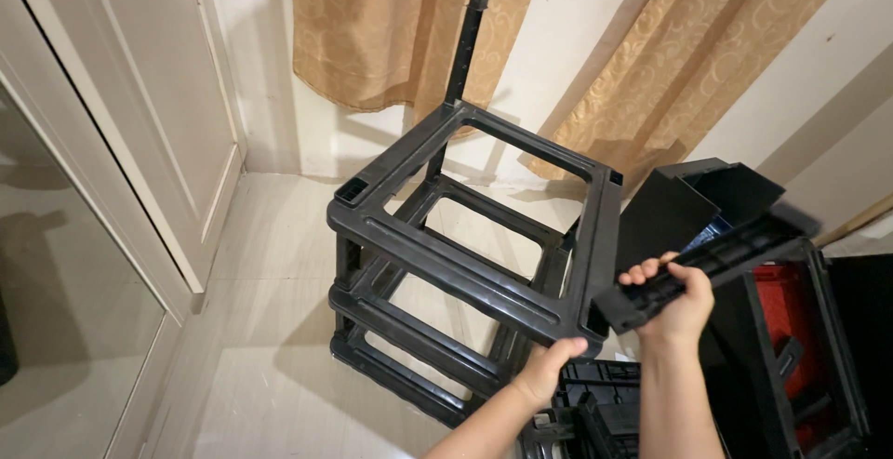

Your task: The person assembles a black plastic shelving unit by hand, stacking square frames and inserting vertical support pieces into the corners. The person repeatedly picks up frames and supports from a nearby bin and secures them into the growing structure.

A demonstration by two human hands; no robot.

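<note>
A black plastic shelf rack (465, 264) stands on the pale floor, built of three stacked open frames with one upright post (463, 50) rising at its far corner. My left hand (547, 369) grips the near right corner of the top frame. My right hand (672, 299) holds a loose black ribbed post (707, 268) by its lower end, tilted up to the right, just right of that corner.
An open black box (707, 200) and a black case with a red inside (791, 329) stand at the right. More black plastic parts (595, 408) lie below my hands. Tan curtains (409, 26) hang on the far wall. A pale door (139, 96) is on the left.
</note>
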